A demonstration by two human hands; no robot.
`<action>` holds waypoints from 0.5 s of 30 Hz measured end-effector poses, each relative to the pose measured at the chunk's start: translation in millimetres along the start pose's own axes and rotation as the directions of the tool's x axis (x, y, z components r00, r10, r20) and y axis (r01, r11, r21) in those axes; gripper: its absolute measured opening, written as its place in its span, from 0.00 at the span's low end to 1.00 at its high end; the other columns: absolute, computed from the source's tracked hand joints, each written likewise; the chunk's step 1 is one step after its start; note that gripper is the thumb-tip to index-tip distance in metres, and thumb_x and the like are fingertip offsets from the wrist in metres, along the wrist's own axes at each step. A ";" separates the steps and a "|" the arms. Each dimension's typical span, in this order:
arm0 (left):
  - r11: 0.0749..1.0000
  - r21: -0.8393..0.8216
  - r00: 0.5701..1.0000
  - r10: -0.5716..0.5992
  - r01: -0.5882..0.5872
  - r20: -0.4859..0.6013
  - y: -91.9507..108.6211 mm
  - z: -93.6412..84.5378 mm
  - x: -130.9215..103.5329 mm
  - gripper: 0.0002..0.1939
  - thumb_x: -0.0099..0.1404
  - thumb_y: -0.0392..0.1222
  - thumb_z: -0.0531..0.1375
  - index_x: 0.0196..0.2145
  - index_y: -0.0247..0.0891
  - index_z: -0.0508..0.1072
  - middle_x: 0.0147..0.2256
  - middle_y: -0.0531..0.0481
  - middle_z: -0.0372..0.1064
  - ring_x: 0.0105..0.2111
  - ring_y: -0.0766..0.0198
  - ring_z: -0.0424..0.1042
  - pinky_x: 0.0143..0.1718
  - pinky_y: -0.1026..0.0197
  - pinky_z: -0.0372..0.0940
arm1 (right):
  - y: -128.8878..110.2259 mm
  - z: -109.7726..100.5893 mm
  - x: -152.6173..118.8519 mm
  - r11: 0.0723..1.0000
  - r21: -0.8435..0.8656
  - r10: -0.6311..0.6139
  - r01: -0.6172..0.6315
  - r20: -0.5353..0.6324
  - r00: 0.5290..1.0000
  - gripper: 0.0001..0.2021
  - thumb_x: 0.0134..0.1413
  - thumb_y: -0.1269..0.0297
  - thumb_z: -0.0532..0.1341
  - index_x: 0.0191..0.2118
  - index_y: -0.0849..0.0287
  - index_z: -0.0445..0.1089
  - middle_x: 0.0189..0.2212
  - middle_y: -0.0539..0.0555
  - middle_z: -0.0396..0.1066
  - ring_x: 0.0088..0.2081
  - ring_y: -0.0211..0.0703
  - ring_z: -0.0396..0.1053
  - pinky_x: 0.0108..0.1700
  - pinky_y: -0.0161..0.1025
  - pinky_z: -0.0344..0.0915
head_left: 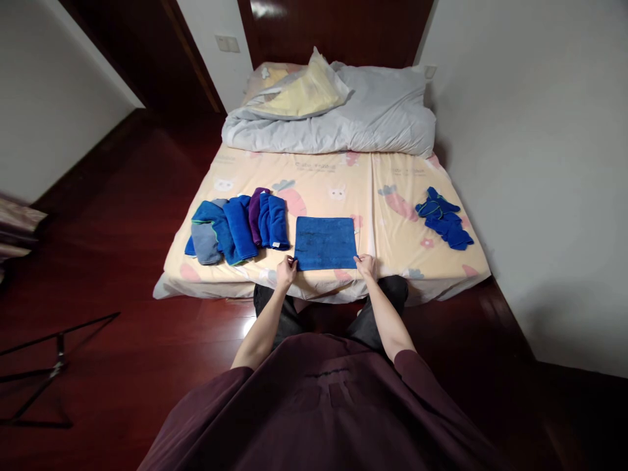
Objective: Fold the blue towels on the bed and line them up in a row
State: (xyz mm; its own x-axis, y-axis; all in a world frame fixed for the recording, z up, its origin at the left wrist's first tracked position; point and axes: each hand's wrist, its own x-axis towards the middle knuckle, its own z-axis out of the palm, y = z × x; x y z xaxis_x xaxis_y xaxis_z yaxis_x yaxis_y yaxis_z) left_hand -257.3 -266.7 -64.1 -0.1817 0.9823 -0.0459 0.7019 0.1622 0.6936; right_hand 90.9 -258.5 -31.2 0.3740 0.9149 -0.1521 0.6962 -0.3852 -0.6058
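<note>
A blue towel (326, 242) lies spread flat on the bed near its front edge. My left hand (286, 271) is closed on the towel's near left corner. At the near right corner my right hand (366, 266) pinches the cloth in the same way. Just left of the towel sits a row of folded and rolled towels (239, 226) in blue, grey-blue and purple. Off to the right, apart from my hands, is a crumpled heap of blue cloths (445, 219).
The bed (324, 176) has a peach sheet with carrot and rabbit prints. A grey quilt (392, 114) and a pale yellow pillow (307, 91) lie at the headboard (338, 29). Black tripod legs (59, 356) stand on the red floor at left. A wall runs along the right.
</note>
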 end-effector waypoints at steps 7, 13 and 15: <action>0.887 0.128 0.896 0.439 -0.443 0.063 5.1 -7.0 -33.4 0.20 0.72 0.40 0.56 0.59 0.39 0.73 0.65 0.35 0.67 0.67 0.46 0.64 0.68 0.42 0.61 | 17.1 -13.9 -23.6 0.883 -0.085 -0.467 0.462 -0.049 0.883 0.18 0.70 0.63 0.55 0.57 0.61 0.77 0.58 0.64 0.75 0.60 0.54 0.72 0.66 0.49 0.65; 0.838 0.166 0.844 0.472 -0.519 0.254 6.4 8.2 -41.2 0.29 0.70 0.38 0.54 0.67 0.32 0.68 0.71 0.34 0.58 0.74 0.45 0.52 0.75 0.40 0.50 | 26.7 -7.4 -37.6 0.675 -0.128 -0.682 0.727 0.270 0.680 0.24 0.69 0.66 0.56 0.67 0.60 0.70 0.70 0.60 0.64 0.73 0.51 0.59 0.74 0.54 0.54; 0.842 0.200 0.856 0.449 -0.502 0.257 7.1 13.0 -37.1 0.32 0.68 0.36 0.54 0.69 0.28 0.65 0.72 0.31 0.57 0.74 0.43 0.52 0.74 0.41 0.51 | 26.3 -4.3 -33.3 0.686 -0.160 -0.657 0.710 0.285 0.698 0.25 0.69 0.67 0.55 0.68 0.62 0.69 0.70 0.61 0.64 0.72 0.52 0.60 0.74 0.54 0.54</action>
State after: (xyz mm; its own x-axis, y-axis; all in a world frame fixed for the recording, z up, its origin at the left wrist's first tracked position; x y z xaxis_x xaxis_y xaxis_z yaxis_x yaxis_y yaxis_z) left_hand -236.6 -300.8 -66.8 0.3368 0.9375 0.0870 0.8197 -0.3375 0.4628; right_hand 99.4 -299.7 -38.7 -0.3710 0.9261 0.0687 0.8407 0.3664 -0.3987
